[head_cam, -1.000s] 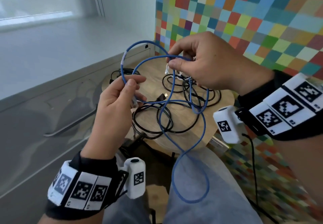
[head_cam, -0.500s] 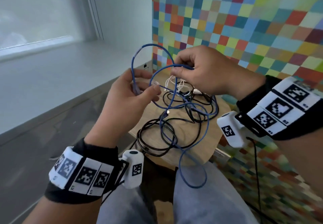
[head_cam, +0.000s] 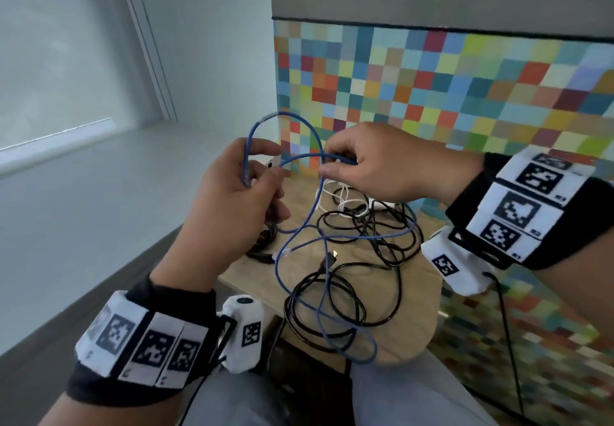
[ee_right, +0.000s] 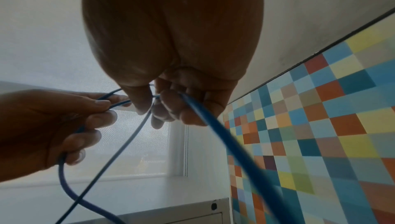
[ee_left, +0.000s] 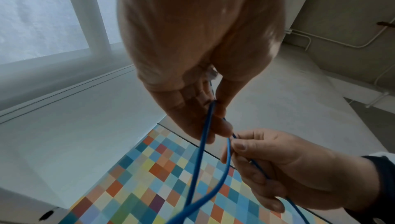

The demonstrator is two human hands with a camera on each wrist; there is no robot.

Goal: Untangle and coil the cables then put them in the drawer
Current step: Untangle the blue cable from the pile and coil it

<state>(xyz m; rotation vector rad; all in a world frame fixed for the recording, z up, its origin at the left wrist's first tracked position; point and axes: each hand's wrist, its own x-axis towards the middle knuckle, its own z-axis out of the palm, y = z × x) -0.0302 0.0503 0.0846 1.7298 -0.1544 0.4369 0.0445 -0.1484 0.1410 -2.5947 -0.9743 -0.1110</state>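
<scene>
Both hands, left (head_cam: 232,199) and right (head_cam: 375,166), pinch a thin, round blue cable (head_cam: 282,116) looping above glossy black cables (head_cam: 332,299) tangled on a pale wooden desk (head_cam: 405,336) beside a multicoloured checkered wall (head_cam: 432,87).

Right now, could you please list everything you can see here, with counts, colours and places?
Blue cable: one, blue, held up between both hands, its lower loops hanging over the table's near edge.
Black cables: several, exact count unclear, tangled on the table.
White cable: at least one, white, at the table's far side under the right hand.
Table: one, light wood.
Checkered wall: multicoloured squares, behind the table.
Wrist bands: two, black with white markers.
Left hand: grip pinches the blue cable.
Right hand: grip pinches the blue cable.
</scene>
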